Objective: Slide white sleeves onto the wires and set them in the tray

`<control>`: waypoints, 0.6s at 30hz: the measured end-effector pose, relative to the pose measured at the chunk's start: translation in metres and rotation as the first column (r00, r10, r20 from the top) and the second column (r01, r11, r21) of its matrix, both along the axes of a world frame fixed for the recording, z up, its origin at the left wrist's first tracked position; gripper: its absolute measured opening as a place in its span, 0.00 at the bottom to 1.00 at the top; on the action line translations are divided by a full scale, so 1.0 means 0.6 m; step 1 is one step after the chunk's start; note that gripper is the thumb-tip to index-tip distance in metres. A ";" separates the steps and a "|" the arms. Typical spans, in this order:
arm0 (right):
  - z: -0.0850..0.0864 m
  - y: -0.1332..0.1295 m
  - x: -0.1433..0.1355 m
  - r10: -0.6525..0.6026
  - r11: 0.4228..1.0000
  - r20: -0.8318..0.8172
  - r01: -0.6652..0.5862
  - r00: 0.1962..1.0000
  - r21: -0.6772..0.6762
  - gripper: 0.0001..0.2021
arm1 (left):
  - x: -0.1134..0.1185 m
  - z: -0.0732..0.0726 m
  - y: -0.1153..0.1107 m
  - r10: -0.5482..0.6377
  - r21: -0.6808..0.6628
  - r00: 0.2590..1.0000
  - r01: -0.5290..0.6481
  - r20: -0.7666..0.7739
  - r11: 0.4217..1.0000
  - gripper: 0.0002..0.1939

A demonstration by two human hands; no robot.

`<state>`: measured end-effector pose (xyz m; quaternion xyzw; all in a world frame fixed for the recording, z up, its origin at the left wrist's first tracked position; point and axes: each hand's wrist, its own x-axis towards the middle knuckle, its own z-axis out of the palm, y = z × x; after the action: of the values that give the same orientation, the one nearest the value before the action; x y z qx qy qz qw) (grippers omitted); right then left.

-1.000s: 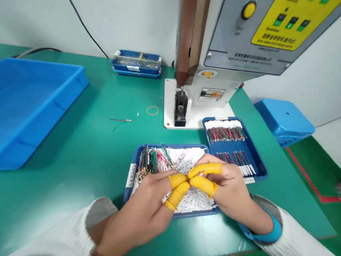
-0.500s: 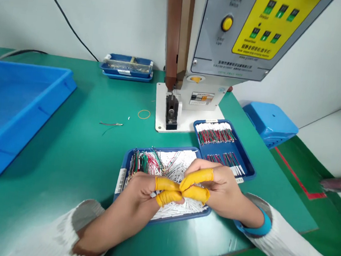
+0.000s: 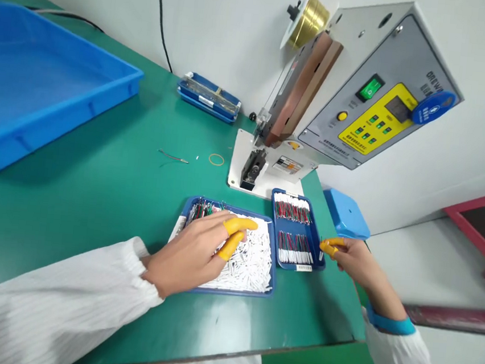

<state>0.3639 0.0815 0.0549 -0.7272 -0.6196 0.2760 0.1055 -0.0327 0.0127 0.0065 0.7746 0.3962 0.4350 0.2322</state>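
Head cam: fwd + down over bench [image 3: 106,209], fairly near, tilted; top-R corner dark, poss. vignette.

Glossy green table [image 3: 106,209]: brightly lit, pale glare near front edge
Large blue plastic tray [image 3: 59,121]: soft shadow along right side
Dark red bar [image 3: 448,315]: slightly blurred
Top-right corner: darkened

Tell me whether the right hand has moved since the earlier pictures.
Yes: against the machine's white base, the right hand has moved rightward, from over the tray of white pieces to the right edge of the tray of wire rows.
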 end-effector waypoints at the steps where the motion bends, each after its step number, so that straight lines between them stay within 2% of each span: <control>1: -0.011 0.003 0.002 -0.014 1.000 0.032 0.014 0.999 -0.017 0.12 | 0.001 0.002 -0.001 0.002 0.013 1.000 -0.002 -0.008 1.000 0.15; 2: -0.019 0.006 0.002 -0.023 0.999 0.061 0.025 0.998 -0.034 0.10 | 0.002 0.005 -0.001 0.013 -0.005 1.000 -0.013 -0.004 1.000 0.15; 4: -0.028 0.010 0.000 -0.024 0.997 0.114 0.033 0.993 -0.075 0.05 | 0.003 0.008 0.000 0.059 -0.138 0.996 -0.051 0.059 0.989 0.14; 6: -0.031 0.012 -0.003 -0.018 0.993 0.175 0.038 0.984 -0.113 0.08 | 0.003 0.009 0.003 0.116 -0.332 0.977 -0.051 0.181 0.942 0.13; 8: -0.031 0.014 -0.007 -0.009 0.989 0.248 0.044 0.969 -0.139 0.11 | 0.003 0.005 0.008 0.159 -0.455 0.937 0.000 0.312 0.891 0.11; 13: -0.025 0.017 -0.019 0.068 0.988 0.453 0.003 0.889 -0.154 0.12 | 0.005 -0.006 0.018 0.206 -0.520 0.856 0.084 0.474 0.850 0.10; 18: -0.023 0.008 -0.033 0.160 0.984 0.644 -0.072 0.748 -0.161 0.12 | 0.007 -0.006 0.015 0.185 -0.529 0.873 0.095 0.451 0.843 0.13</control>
<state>0.3439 0.0860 0.0409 -0.7429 -0.6426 0.0490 -0.1810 -0.0285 0.0214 0.0030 0.5343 0.4489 0.4923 0.5202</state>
